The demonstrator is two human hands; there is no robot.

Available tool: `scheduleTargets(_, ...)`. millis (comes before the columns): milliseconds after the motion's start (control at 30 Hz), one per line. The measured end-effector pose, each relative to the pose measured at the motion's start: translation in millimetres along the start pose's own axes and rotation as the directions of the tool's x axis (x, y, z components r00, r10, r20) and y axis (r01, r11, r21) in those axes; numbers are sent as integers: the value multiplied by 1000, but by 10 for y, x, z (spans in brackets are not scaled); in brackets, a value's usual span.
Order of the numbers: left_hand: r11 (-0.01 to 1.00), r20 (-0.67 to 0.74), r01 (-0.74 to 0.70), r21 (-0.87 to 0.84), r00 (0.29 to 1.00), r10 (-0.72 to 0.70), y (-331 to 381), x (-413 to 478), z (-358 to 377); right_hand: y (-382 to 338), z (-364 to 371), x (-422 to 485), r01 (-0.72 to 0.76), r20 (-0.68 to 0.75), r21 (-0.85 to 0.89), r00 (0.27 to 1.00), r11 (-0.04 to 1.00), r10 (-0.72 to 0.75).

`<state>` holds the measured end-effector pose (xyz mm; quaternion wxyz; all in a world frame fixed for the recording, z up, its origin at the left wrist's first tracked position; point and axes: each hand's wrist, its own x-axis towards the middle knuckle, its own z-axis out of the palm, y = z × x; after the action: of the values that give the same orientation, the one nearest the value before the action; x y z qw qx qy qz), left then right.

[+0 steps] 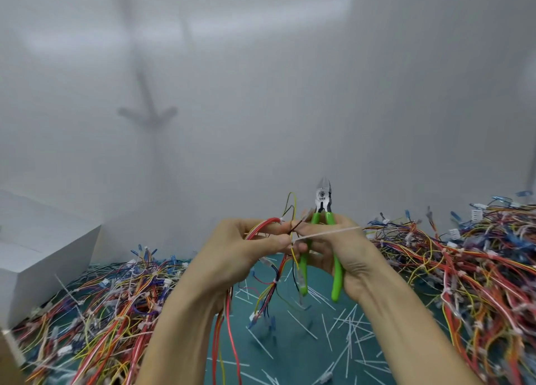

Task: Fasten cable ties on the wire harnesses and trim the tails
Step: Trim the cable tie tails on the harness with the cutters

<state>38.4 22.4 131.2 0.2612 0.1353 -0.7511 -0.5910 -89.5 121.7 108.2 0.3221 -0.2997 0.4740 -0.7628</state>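
My left hand (246, 251) pinches a wire harness (271, 292) of red, yellow and black wires that hangs down over the mat. My right hand (342, 248) holds green-handled cutters (323, 207), jaws pointing up, and its fingers also pinch a white cable tie (327, 233). The tie wraps the harness between my two hands and its tail sticks out to the right. Both hands are raised above the green mat (293, 352) and touch at the fingertips.
A heap of tied harnesses (101, 303) covers the left of the mat and a larger heap (470, 268) the right. Several cut white tie tails (345, 335) litter the mat between them. A white box (37, 248) stands at the far left. A pale wall lies behind.
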Motion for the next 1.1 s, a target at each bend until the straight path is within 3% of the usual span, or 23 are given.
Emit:
scheduleTargets(200,997,-168,73,-14,983,-74,-72,77,5,49,126,11,131,-84,-111,987,985,-141)
scheduleTargets(400,984,-396,-7,-179,916,-66,-72,120,-44,4,107,-10,12,-37,-360,999,933,-27)
scheduleTargets(500,987,-439,-59,-148,899,-12,-66,110,-32,-2,69,-31,21,51,-573,999,819,10)
scheduleTargets(633,993,-469,-101,-61,881,61,-72,103,-21,2,2,-51,102,100,-835,994,541,-34)
scheduleTargets(833,991,-491,-124,-51,867,83,-51,72,-65,-80,-44,-107,215,198,-912,977,349,-82)
scheduleTargets(1100,988,-492,-136,-76,867,81,-10,55,-91,-85,9,-116,273,228,-911,958,308,-177)
